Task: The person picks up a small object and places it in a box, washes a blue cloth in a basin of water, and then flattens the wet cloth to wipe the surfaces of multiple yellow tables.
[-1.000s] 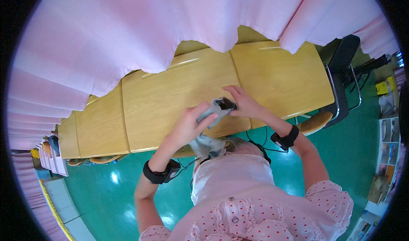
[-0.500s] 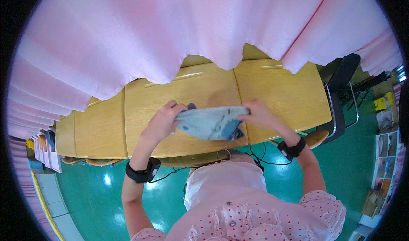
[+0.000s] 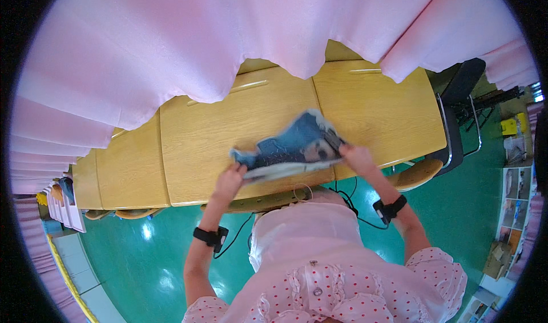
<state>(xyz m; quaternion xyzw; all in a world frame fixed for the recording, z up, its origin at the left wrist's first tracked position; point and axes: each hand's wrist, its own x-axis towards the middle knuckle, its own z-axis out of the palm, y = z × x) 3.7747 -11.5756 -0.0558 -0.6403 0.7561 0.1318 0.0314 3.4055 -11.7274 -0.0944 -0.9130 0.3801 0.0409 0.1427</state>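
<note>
Between my two hands stretches a piece of blue patterned cloth (image 3: 291, 143), with dark and pale patches and a whitish lower edge. It is blurred by motion, so I cannot tell what kind of cloth item it is. My left hand (image 3: 230, 181) is closed on its left corner, near the table's front edge. Closed on the right end is my right hand (image 3: 358, 160). The cloth is held over the light wooden table (image 3: 222, 123), its far side bunched upward. Each wrist wears a black strap with a small device.
Pink curtains (image 3: 188, 37) hang over the table's far side. A wooden chair (image 3: 414, 174) is tucked in at the right front, with a black metal-framed chair (image 3: 454, 120) beyond it. Dark cables (image 3: 348, 200) run near my lap. Shelves (image 3: 514, 197) stand at the far right.
The cloth has swung over, its pale face giving way to a darker blue one that rises toward the far side. My left hand moved right and nearer to me; my right hand moved slightly right and nearer.
</note>
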